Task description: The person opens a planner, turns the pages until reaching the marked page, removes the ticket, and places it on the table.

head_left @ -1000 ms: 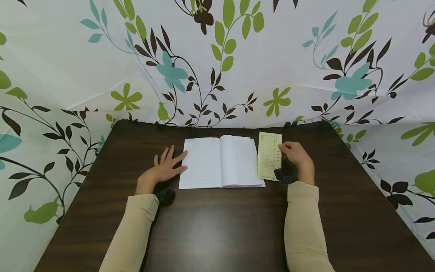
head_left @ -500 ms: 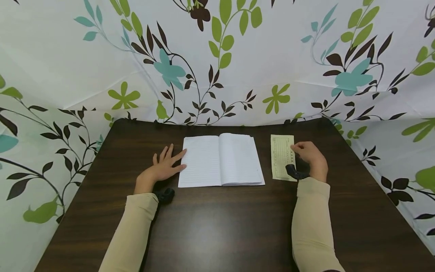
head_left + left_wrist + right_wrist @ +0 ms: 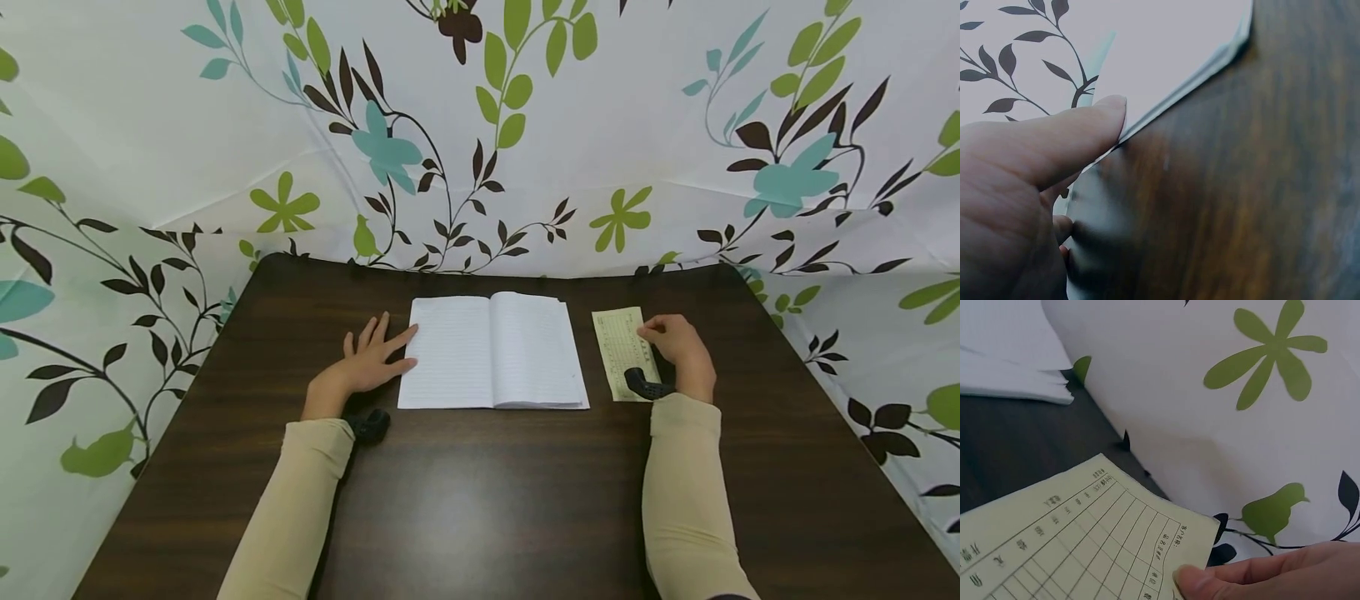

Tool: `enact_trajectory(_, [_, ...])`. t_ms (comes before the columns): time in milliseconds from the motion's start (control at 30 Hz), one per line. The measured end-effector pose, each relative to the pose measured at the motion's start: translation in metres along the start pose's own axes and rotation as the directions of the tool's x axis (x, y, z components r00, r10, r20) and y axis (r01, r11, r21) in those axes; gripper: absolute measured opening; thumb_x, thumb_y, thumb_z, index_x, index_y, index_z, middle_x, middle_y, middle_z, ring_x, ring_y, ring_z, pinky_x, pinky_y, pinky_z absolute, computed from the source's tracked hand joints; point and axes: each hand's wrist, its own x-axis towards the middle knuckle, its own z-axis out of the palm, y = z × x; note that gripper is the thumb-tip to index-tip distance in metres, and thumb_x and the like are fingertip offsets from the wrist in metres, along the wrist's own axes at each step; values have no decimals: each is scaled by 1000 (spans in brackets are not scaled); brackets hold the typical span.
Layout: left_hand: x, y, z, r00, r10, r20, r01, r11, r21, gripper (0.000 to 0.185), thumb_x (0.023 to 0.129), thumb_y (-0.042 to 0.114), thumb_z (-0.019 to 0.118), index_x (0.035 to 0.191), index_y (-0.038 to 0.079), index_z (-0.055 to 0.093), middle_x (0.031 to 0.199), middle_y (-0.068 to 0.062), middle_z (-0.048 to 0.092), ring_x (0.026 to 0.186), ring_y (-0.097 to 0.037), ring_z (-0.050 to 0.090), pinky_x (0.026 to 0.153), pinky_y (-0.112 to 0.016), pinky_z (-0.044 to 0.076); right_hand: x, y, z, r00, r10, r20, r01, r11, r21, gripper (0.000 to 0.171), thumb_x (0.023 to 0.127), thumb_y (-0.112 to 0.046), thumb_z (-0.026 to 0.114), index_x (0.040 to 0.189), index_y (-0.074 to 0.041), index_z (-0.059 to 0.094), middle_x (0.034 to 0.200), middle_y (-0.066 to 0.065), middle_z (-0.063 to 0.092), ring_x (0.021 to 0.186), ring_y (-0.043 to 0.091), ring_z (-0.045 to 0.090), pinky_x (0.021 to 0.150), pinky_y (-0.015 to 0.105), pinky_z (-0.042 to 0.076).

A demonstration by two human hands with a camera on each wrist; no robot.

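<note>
An open notebook (image 3: 454,354) with lined white pages lies on the dark wooden table. My left hand (image 3: 362,365) rests with spread fingers at its left edge; in the left wrist view the thumb (image 3: 1094,122) lies on the page's edge. Right of the notebook is a pale yellow printed form (image 3: 618,342), a sheet with a table of lines and characters. My right hand (image 3: 678,348) pinches its right edge between thumb and fingers. In the right wrist view the form (image 3: 1110,531) slants up toward the hand, and the thumb presses on its face.
The dark table (image 3: 465,500) reaches to a white cloth (image 3: 442,217) printed with leaves and flowers, which hangs behind it and at both sides. Black wrist cameras (image 3: 369,427) sit on both wrists, the right one overlapping the form's lower part.
My right hand has drawn the yellow form rightward, away from the notebook's edge, and the sheet now sits tilted. My left hand stays at the notebook's left edge.
</note>
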Motion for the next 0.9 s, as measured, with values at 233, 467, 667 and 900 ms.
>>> enact_trajectory(233, [0, 3, 1, 1000, 5, 8, -5, 1000, -9, 69, 98, 49, 44, 155, 24, 14, 159, -20, -15, 145, -42, -18, 107, -69, -17, 0, 4, 6, 998, 48, -48, -46, 998, 42, 37, 97, -31, 54, 118, -1, 58, 122, 22, 54, 100, 35, 51, 83, 51, 45])
enact_trajectory(467, [-1, 2, 3, 1000, 4, 7, -4, 1000, -17, 69, 98, 49, 44, 155, 25, 14, 159, -19, -16, 146, -41, -18, 107, -69, -16, -3, 4, 9, 993, 96, -71, -91, 994, 64, 34, 96, -30, 57, 115, -2, 59, 121, 22, 54, 98, 34, 49, 82, 50, 44])
enact_trajectory(667, [1, 2, 4, 1000, 9, 6, -9, 1000, -17, 70, 98, 51, 43, 155, 26, 12, 159, -18, -17, 145, -41, -18, 107, -69, -17, -5, 1, 4, 992, 72, -99, -67, 996, 54, 39, 96, -29, 58, 119, 2, 56, 118, 24, 54, 100, 37, 53, 84, 52, 45])
enact_trajectory(900, [1, -1, 0, 1000, -8, 8, 8, 1000, 5, 72, 98, 51, 42, 155, 23, 8, 159, -19, -16, 146, -40, -18, 108, -68, -16, -25, -49, -8, 943, -145, -300, 190, 974, 124, 51, 99, -44, 45, 132, -5, 50, 124, 20, 55, 111, 36, 52, 91, 55, 43])
